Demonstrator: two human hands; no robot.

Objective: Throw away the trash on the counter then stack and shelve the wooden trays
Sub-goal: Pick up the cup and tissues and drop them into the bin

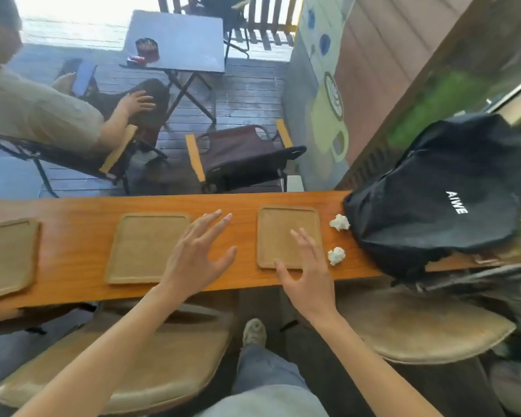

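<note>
Three wooden trays lie flat on the long orange-brown counter (82, 206): a left tray (3, 260) cut off by the frame edge, a middle tray (142, 248) and a right tray (280, 233). Two crumpled white paper balls sit right of the right tray, a far ball (340, 222) and a near ball (336, 255). My left hand (197, 254) hovers open between the middle and right trays. My right hand (309, 272) is open over the right tray's near right corner, just left of the near ball.
A black backpack (439, 194) rests on the counter's right end, close to the paper balls. Two tan stool seats (151, 362) (418, 323) stand under the counter's near edge. Beyond the counter, a person sits in a folding chair (42, 115) beside an unoccupied chair (241, 155).
</note>
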